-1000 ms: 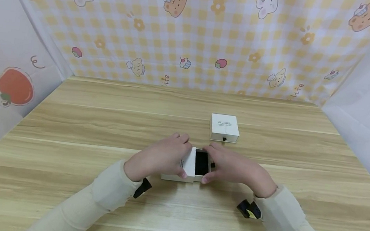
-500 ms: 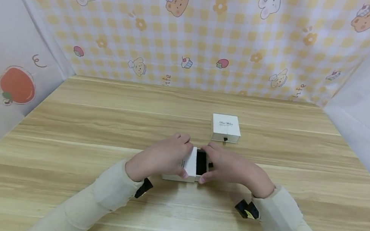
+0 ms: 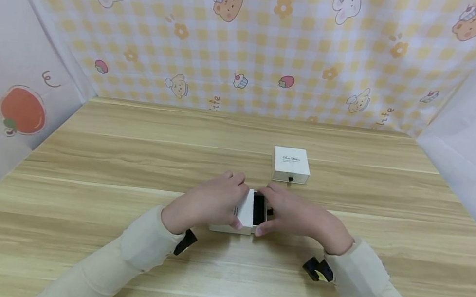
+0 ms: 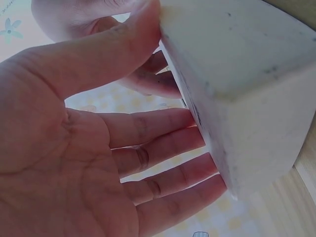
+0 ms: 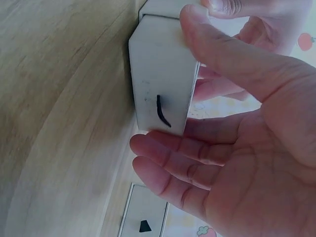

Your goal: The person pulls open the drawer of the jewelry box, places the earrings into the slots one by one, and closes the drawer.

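Observation:
A small white drawer-style gift box lies on the wooden table in front of me, its outer sleeve (image 3: 247, 213) on the left and its drawer (image 3: 259, 210) partly out on the right. Black lining shows in the gap. My left hand (image 3: 210, 199) grips the sleeve, thumb on the near side and fingers over the top and far side. On the other side my right hand (image 3: 300, 217) pinches the drawer between thumb and fingers by its near and far walls. A short black pull tab (image 5: 162, 112) sticks out of the drawer's end face in the right wrist view.
Behind the hands stands a second white box (image 3: 291, 162), closed, with printed lettering on top and a black tab in front. A yellow checked cloth (image 3: 250, 37) hangs along the table's back edge, with white cloth at both sides.
The right hand has moved slightly left, sliding the drawer a bit further into the sleeve, so the black gap is narrower. The left hand keeps its grip on the sleeve.

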Available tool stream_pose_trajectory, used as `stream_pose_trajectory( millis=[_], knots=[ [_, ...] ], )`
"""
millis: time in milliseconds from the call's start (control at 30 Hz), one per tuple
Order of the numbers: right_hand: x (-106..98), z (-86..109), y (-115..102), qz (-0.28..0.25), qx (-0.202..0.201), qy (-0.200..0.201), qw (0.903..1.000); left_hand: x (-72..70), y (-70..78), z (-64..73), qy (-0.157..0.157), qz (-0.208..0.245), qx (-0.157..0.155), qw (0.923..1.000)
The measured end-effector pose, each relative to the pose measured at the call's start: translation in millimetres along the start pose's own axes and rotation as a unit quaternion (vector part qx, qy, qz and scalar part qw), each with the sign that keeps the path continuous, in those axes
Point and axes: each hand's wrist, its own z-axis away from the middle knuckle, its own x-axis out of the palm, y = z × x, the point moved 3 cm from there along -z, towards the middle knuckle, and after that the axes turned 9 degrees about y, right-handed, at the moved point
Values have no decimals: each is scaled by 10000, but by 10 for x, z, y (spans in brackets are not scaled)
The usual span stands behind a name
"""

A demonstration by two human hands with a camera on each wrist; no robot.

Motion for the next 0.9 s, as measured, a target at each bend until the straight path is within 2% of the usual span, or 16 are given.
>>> stream_pose_trajectory(
  millis=[267,500,667,900],
  knots=[
    [-18,32,80,-466,52,-30,9989,-2,5,19,-76,16,58,10000],
    [-107,62,199,-764,249,-236,9965,9,-6,24,-123,-16,19,9999],
    [-154,52,206,-550,-121,-259,9981,11,-19,37,-142,-22,1,9999],
    [-68,-14,164,-106,-543,-87,9984,19,-25,37,-133,-11,11,9999]
  ],
)
